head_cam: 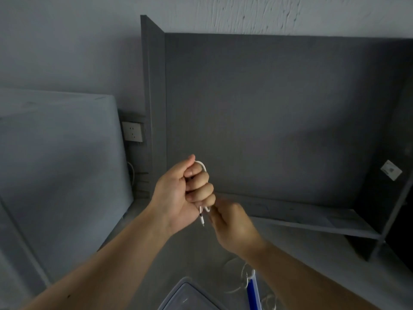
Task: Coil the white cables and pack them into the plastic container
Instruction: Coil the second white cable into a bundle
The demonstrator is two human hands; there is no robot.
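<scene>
My left hand [182, 193] is a closed fist around a coiled white cable [203, 166], raised in front of the grey desk panel. A loop of the cable pokes out above the fingers and its plug end [202, 218] hangs below the fist. My right hand [232, 224] sits just below and to the right, fingers pinched on the cable's lower loop. The clear plastic container [187, 296] lies at the bottom edge, partly cut off. More loose white cables [243, 276] lie on the desk to its right, under my right forearm.
A blue-edged lid or handle [252, 291] stands beside the container. A low grey shelf [312, 218] runs along the desk's back panel, with a white tag [391, 170] on the right side wall. A wall socket [132, 131] and a grey cushioned surface [55, 164] are at left.
</scene>
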